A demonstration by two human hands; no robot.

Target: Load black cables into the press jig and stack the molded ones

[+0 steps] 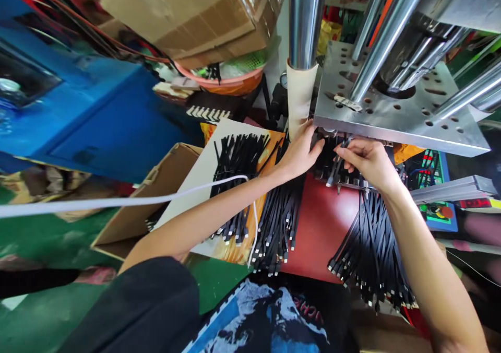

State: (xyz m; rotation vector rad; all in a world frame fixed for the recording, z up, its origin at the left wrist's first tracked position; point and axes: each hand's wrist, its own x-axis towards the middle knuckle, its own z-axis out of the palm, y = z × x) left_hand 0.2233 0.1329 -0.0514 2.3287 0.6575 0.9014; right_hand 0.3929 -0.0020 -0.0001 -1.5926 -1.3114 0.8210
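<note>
My right hand (362, 157) is at the front of the press, just under its thick metal plate (399, 115). Its thumb and fingers are pinched on a short black cable, whose exact hold is partly hidden. My left hand (299, 152) reaches beside the cream-sleeved press column (299, 99), thumb apart from the fingers and nothing visible in them. Below it lies a bundle of black USB cables (274, 227). Another bunch of black cables (378, 248) hangs by my right forearm. The mould under the plate is mostly hidden by the plate and my hands.
More black cables (238, 160) lie on a white board (188, 196) at the left. A white cord (117, 201) crosses over my left forearm. There is a red work surface (319, 227) between the bundles, an open carton (156, 180), a blue cabinet (105, 123) and a button panel (440, 212).
</note>
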